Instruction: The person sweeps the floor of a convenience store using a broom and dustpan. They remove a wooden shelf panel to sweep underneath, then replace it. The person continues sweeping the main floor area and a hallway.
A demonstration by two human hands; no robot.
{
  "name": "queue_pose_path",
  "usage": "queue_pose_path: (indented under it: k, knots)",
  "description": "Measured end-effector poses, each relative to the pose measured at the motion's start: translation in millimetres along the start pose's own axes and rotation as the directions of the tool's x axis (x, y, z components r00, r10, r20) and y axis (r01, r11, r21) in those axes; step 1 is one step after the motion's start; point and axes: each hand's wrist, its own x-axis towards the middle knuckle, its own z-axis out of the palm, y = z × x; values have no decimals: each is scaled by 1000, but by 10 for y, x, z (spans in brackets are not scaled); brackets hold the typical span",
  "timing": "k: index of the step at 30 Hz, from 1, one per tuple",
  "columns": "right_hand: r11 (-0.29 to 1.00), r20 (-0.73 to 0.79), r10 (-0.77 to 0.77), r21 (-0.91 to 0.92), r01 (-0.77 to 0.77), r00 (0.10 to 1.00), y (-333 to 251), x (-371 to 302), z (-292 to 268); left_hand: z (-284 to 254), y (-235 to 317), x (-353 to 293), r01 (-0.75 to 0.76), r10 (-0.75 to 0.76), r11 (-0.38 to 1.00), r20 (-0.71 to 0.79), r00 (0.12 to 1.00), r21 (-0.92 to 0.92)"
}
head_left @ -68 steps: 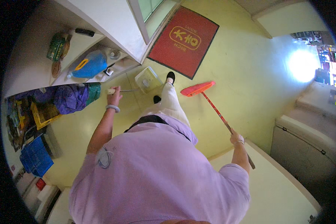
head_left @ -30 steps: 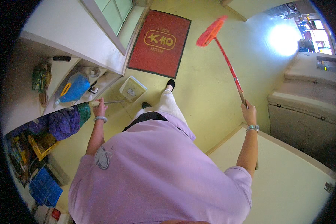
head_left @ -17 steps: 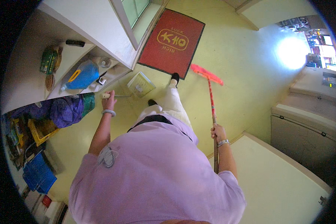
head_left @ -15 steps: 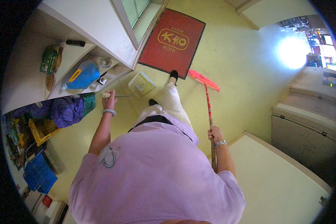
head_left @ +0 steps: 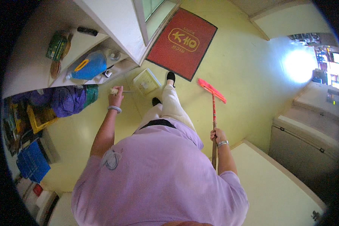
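My left hand (head_left: 116,98) is closed round the pale handle of a long-handled dustpan. Its whitish, box-like pan (head_left: 146,82) rests on the floor ahead of my feet, on the left. In my right hand (head_left: 219,135), closed as well, is a broom by its brown wooden stick (head_left: 214,151). Red patterned wrapping covers the lower stick, down to a bright pink-red broom head (head_left: 212,91) on the floor, right of my forward foot. The broom head and the dustpan are well apart. No sweepings can be made out.
A red mat (head_left: 182,44) lies ahead beside a doorway. On the left, a shelf unit (head_left: 28,81) holds a blue jug (head_left: 93,67) and brushes; purple bags (head_left: 67,102) and a blue basket (head_left: 33,160) sit below. White cabinets (head_left: 278,177) stand right.
The broom head has come slightly nearer to me. My view has shifted, so mat and shelf appear farther right. Both hands keep their grips.
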Motion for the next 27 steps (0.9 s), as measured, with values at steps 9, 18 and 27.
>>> queue_pose_path:
  k: [9,18,27]
  knots:
    - [960,176,-208,-152,235,962,-263,392,310,45,75,-104,-41,42,999,-25,999,28]
    - [473,705,-97,-588,656,702,-131,1015,1002,46,112,-29,-34,37,992,-16,999,122]
    - [565,445,56,-752,339,894,-319,-695,1526,-28,25,-62,-42,25,965,70,997,258]
